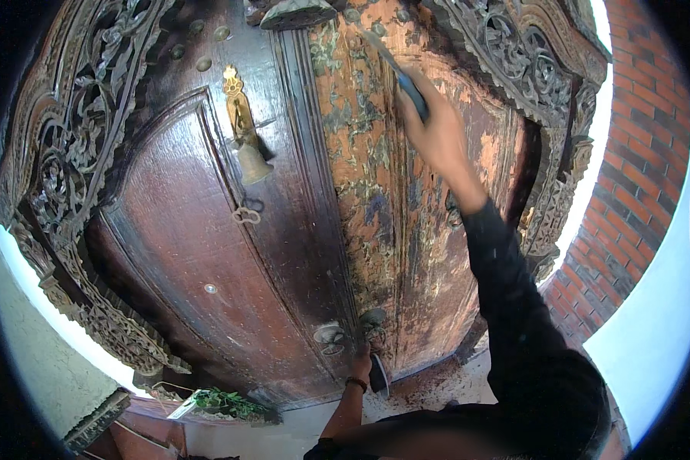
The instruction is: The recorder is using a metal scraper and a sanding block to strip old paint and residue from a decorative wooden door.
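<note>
My right hand (pixel 440 135) grips the blue handle of a putty-knife-like scraper (pixel 415 95). Its thin blade points up and left, against or close to the upper part of the right door leaf (pixel 374 230). Patchy dark finish and bare orange-brown wood cover that leaf. Low down, my left hand (pixel 363 368), with a bracelet at the wrist, is at the seam between the leaves, just under a round ring-pull plate (pixel 374 319). Its fingers are partly hidden, so its grip is unclear. Beside it is a dark object with a pale curved edge (pixel 381 374), too unclear to name.
The left door leaf (pixel 172 190) keeps its glossy dark finish. It carries a brass lock plate (pixel 241 112), a hanging bell (pixel 253 165) and a key-shaped piece (pixel 246 215). Carved wooden frames flank both sides. Green leaves (pixel 230 402) lie low left; flakes (pixel 420 388) litter the floor.
</note>
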A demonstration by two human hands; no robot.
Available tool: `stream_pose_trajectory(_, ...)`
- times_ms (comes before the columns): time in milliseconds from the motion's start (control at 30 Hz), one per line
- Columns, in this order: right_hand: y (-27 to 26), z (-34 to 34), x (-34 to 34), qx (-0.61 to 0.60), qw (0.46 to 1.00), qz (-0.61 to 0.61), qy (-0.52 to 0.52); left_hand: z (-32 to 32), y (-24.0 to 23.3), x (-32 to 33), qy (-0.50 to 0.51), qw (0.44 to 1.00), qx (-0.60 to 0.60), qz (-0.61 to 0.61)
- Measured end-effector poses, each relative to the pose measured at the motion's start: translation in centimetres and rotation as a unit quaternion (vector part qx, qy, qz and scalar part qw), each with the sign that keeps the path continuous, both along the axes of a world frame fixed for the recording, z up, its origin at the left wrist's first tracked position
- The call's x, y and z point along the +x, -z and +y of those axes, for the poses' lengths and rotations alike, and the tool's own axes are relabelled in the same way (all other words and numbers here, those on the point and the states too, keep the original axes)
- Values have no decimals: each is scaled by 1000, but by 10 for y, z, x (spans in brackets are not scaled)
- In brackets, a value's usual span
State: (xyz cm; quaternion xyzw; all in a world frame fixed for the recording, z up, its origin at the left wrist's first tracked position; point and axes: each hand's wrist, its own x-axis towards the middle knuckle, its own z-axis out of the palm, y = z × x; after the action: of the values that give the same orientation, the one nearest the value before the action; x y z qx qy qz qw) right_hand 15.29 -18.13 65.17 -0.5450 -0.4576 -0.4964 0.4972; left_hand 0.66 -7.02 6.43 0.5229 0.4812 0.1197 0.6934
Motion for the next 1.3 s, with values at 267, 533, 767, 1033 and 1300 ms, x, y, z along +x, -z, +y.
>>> stream_pose_trajectory(267,376,-122,-65,-229,822,517,-62,-83,-96,-70,42,948,-18,-314)
stream_pose_trajectory(533,395,-183,-127,-128,689,676,-228,-129,-171,-9,267,884,45,-380)
stream_pose_trajectory(767,378,-202,-118,-197,824,525,-80,-181,-211,25,34,904,125,-408)
stream_pose_trajectory(1033,384,-224,-88,-251,625,692,-260,-206,-220,38,-10,892,169,-419)
stream_pose_trajectory(1300,444,-230,-81,-322,547,702,-323,-175,-152,19,-7,914,-5,-406)
